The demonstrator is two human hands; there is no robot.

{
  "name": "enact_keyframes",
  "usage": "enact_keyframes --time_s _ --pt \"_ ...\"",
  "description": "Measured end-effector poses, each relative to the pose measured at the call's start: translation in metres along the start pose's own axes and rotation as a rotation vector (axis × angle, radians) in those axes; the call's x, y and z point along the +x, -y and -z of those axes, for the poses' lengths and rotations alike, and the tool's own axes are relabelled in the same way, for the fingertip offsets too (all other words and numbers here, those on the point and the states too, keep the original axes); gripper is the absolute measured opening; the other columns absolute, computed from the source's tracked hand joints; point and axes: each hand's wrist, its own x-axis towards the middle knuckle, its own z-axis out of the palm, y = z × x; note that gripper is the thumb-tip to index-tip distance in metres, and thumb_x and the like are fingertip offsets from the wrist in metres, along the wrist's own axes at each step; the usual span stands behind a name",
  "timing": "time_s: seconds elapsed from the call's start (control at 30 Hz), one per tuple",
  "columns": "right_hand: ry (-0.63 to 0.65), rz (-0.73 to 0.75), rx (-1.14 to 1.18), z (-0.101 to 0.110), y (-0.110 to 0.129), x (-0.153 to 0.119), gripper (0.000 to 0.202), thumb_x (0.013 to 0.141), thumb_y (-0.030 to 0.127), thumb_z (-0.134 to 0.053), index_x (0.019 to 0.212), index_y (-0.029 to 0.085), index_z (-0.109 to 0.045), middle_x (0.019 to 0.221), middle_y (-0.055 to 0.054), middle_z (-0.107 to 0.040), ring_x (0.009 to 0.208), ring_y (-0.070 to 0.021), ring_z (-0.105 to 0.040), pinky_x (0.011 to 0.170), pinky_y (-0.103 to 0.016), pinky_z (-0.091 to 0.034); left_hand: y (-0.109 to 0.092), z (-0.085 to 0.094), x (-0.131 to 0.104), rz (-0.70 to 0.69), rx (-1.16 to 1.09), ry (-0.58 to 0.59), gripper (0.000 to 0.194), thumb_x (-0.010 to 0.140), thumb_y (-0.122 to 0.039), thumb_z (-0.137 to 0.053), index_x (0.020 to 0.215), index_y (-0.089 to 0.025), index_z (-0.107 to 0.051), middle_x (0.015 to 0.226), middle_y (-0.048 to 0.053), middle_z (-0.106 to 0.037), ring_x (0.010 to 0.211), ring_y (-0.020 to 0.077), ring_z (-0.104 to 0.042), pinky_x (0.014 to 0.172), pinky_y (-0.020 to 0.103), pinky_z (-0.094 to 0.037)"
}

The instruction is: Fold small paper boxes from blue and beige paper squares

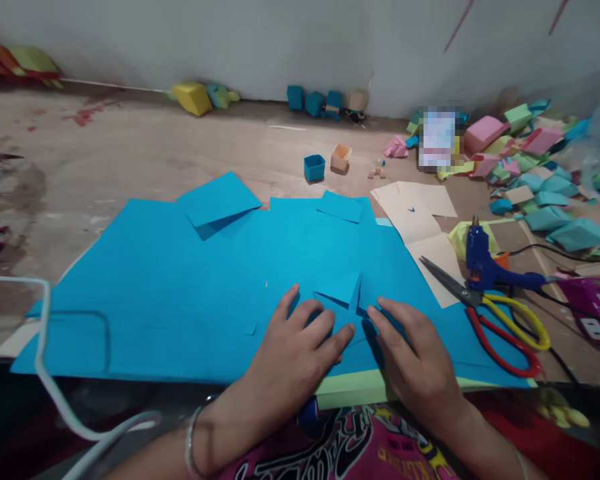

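A small piece of blue paper [336,293] with a narrow folded-up strip lies on a large blue paper sheet [170,287]. My left hand [300,343] rests palm down on the sheet, just in front of this piece, its fingers bent and apart. To the right, my right hand [415,347] has its fingers stretched toward the folded strip, the fingertips close to its edge; whether they touch it I cannot tell. Under my hands, a light green paper edge [355,385] shows at the table's front.
Scissors [480,303] lie open at right beside a blue glue gun [495,267]. Behind the sheet stand small blue [315,168] and peach paper boxes [341,157]. Several folded paper shapes [550,200] are heaped at far right. A white cable [43,347] crosses the left front.
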Motion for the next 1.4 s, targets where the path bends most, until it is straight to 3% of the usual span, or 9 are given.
enact_keyframes --time_s 0.23,0.37,0.5,0.7,0.87,0.93,1.13,1.27,1.4 --pt "0.069 0.039 -0.028 -0.001 0.002 0.001 0.030 0.093 0.015 -0.056 0.122 0.011 -0.062 0.116 -0.015 -0.066 0.110 -0.0292 -0.056 0.087 -0.044 -0.044 -0.001 -0.002 0.000 0.028 -0.006 -0.002 0.023 0.092 -0.033 -0.058 0.112 -0.021 -0.060 0.102 0.004 -0.066 0.113 0.0250 -0.055 0.112 0.058 -0.021" --pt "0.068 0.057 -0.041 0.001 0.005 0.002 0.029 0.094 0.016 -0.054 0.121 0.010 -0.062 0.113 -0.013 -0.069 0.106 -0.0271 -0.058 0.084 -0.041 -0.042 -0.001 -0.003 0.003 0.039 -0.025 0.006 0.037 0.088 -0.045 -0.061 0.108 -0.015 -0.058 0.102 0.006 -0.066 0.107 0.0264 -0.056 0.110 0.056 -0.027" --pt "0.029 0.115 -0.062 0.002 0.007 0.005 0.026 0.097 0.014 -0.046 0.115 0.009 -0.064 0.111 -0.013 -0.070 0.103 -0.0271 -0.059 0.085 -0.044 -0.039 -0.003 -0.005 0.005 0.012 0.015 -0.005 0.020 0.094 -0.035 -0.054 0.099 -0.015 -0.059 0.098 0.006 -0.064 0.101 0.0249 -0.057 0.106 0.053 -0.033" --pt "0.041 0.119 -0.007 0.001 0.003 0.011 0.019 0.095 0.016 -0.052 0.107 0.010 -0.066 0.100 -0.011 -0.070 0.095 -0.0246 -0.060 0.081 -0.041 -0.042 -0.002 -0.006 0.005 -0.002 0.056 -0.053 0.026 0.100 -0.021 -0.037 0.088 -0.016 -0.059 0.090 0.007 -0.063 0.086 0.0231 -0.055 0.075 0.038 -0.045" --pt "0.094 0.143 0.039 -0.002 -0.008 0.012 0.019 0.092 0.015 -0.057 0.107 0.010 -0.065 0.100 -0.013 -0.066 0.096 -0.0241 -0.058 0.081 -0.038 -0.048 -0.002 -0.006 0.006 -0.015 0.020 -0.109 0.052 0.095 -0.058 -0.032 0.084 -0.014 -0.058 0.084 0.008 -0.060 0.080 0.0233 -0.054 0.069 0.037 -0.044" --pt "0.100 0.138 0.032 -0.002 -0.009 0.011 0.018 0.092 0.012 -0.054 0.106 0.010 -0.066 0.101 -0.013 -0.066 0.096 -0.0242 -0.057 0.082 -0.038 -0.049 -0.003 -0.005 0.007 0.000 -0.007 -0.133 0.057 0.093 -0.062 -0.031 0.091 -0.012 -0.059 0.086 0.010 -0.060 0.081 0.0240 -0.055 0.068 0.037 -0.044" --pt "0.005 0.123 0.079 -0.002 -0.007 0.013 0.013 0.090 0.009 -0.056 0.102 0.008 -0.063 0.101 -0.015 -0.066 0.099 -0.0249 -0.058 0.087 -0.041 -0.048 0.000 -0.009 0.006 -0.007 -0.008 -0.077 0.019 0.097 -0.029 -0.046 0.096 -0.017 -0.061 0.090 0.007 -0.063 0.084 0.0244 -0.054 0.070 0.038 -0.042" --pt "0.028 0.103 0.167 -0.005 -0.009 0.015 0.014 0.091 0.019 -0.060 0.103 0.012 -0.061 0.099 -0.012 -0.066 0.094 -0.0234 -0.058 0.080 -0.038 -0.047 0.001 -0.014 0.006 0.076 -0.118 -0.122 0.019 0.097 -0.027 -0.048 0.088 -0.018 -0.062 0.086 0.006 -0.062 0.083 0.0222 -0.053 0.072 0.036 -0.042" --pt "0.056 0.005 0.257 -0.006 -0.009 0.017 0.007 0.093 0.017 -0.055 0.096 0.018 -0.061 0.094 -0.007 -0.067 0.090 -0.0202 -0.058 0.079 -0.036 -0.043 0.001 -0.014 0.007 0.130 -0.179 -0.154 0.022 0.098 -0.026 -0.045 0.086 -0.018 -0.062 0.081 0.004 -0.062 0.078 0.0202 -0.052 0.068 0.034 -0.039"
